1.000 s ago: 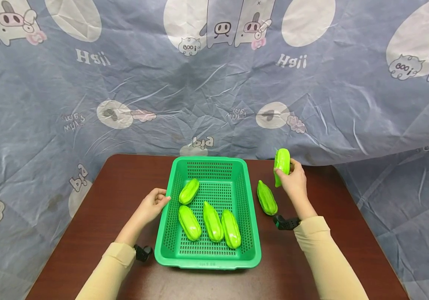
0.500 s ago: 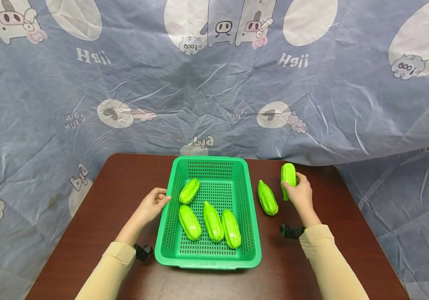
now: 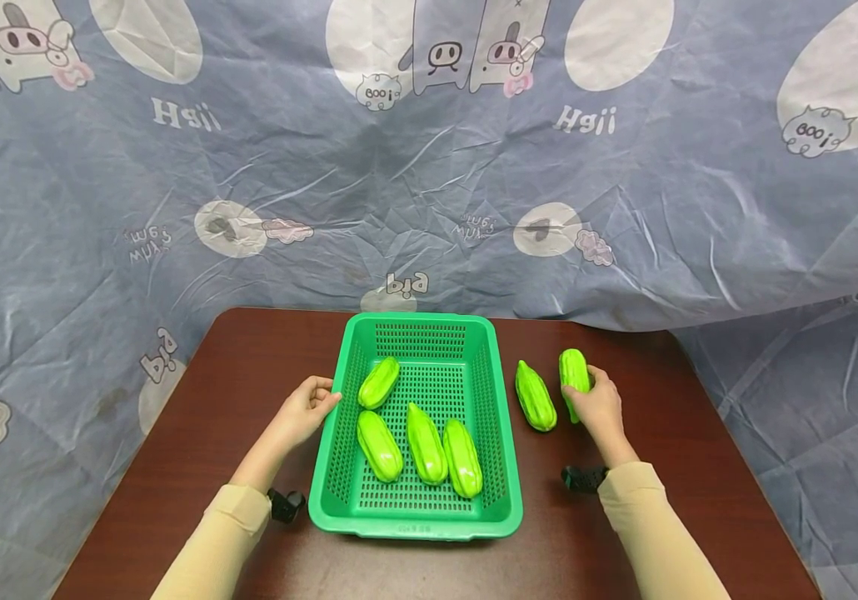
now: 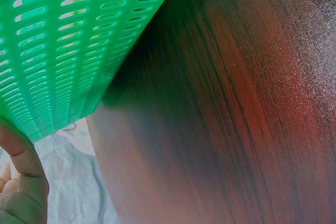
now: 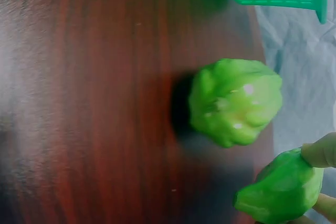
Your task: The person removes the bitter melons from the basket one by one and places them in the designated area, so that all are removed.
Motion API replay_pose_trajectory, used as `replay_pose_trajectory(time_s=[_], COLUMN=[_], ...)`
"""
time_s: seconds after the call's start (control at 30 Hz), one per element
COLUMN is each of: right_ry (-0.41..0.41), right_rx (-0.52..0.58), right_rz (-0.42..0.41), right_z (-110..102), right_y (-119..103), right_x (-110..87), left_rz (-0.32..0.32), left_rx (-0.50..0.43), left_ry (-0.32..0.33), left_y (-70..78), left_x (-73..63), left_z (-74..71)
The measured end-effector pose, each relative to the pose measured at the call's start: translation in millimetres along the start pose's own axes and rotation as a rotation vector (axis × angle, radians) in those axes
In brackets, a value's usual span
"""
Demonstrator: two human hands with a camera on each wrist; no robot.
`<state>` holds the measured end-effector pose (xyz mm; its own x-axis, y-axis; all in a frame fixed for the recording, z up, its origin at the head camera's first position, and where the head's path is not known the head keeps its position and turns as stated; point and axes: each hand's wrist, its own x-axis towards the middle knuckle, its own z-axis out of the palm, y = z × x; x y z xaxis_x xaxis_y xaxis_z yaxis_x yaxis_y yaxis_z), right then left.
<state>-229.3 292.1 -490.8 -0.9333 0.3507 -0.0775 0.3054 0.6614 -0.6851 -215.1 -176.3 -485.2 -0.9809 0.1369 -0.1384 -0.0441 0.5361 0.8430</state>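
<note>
Ridged green vegetable (image 3: 573,367), glossy and tapering at one end, was what I had in the right hand (image 3: 600,404), right of centre in the head frame; its fingers were closed in around the sides, thumb opposite the rest. In the right wrist frame it sat at the lower right, narrow tip pointing left. Whether it touched the table (image 3: 249,367), I could not tell. Just left of it in the head frame, a loose vegetable (image 3: 536,397) lay on the wood with its pointed end toward the upper left. Left of that, at the lower middle of the frame, stood a green perforated basket (image 3: 414,527) with four similar vegetables inside: one at the upper left (image 3: 379,382), one below it (image 3: 380,446), one near the middle (image 3: 426,443) with its tip up the frame, and one just beside that to the right (image 3: 462,458). I had the left hand (image 3: 311,410) on the basket's left rim, fingers bent and thumb tip over the edge, holding it narrowly. Both arms wore cream sleeves (image 3: 657,525) and came in from the bottom of the frame. Behind everything, a grey-blue cloth (image 3: 369,183) printed with cartoon pigs filled the upper part.
</note>
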Motion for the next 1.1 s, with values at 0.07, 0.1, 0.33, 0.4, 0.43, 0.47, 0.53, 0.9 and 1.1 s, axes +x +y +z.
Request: replay_pose_trajectory(time_s=[0.07, 0.1, 0.33, 0.4, 0.43, 0.47, 0.53, 0.9, 1.1], right_ry=[-0.014, -0.019, -0.049, -0.058, -0.062, -0.067, -0.073, -0.081, -0.094], right_rx=[-0.014, -0.020, -0.041, -0.051, -0.055, -0.060, -0.067, -0.069, -0.065], right_rz=[0.002, 0.002, -0.006, -0.012, -0.014, -0.016, -0.016, -0.010, -0.003], right_z=[2.4, 3.4, 9.8, 11.1, 11.6, 12.0, 12.7, 14.4, 12.2], right_y=[3.7, 5.8, 12.3, 13.2, 13.6, 13.8, 14.1, 18.4, 19.0], right_x=[-0.8, -0.8, -1.7, -1.5, -1.6, -1.7, -2.4, -4.7, -4.7], left_rz=[-0.002, -0.004, -0.008, -0.009, -0.009, -0.009, -0.010, -0.011, 0.002], left_rx=[-0.001, 0.001, 0.006, 0.004, 0.003, 0.003, 0.003, 0.005, 0.004], left_ry=[-0.001, -0.001, 0.006, 0.008, 0.010, 0.011, 0.008, -0.006, 0.005], left_y=[-0.4, -0.6, -1.7, -1.5, -1.3, -1.2, -1.0, -0.9, -0.9], left_x=[-0.1, -0.1, -0.4, -0.2, -0.2, -0.2, 0.0, -0.8, -0.9], left_z=[0.1, 0.1, 0.3, 0.2, 0.2, 0.2, 0.1, -0.2, 0.4])
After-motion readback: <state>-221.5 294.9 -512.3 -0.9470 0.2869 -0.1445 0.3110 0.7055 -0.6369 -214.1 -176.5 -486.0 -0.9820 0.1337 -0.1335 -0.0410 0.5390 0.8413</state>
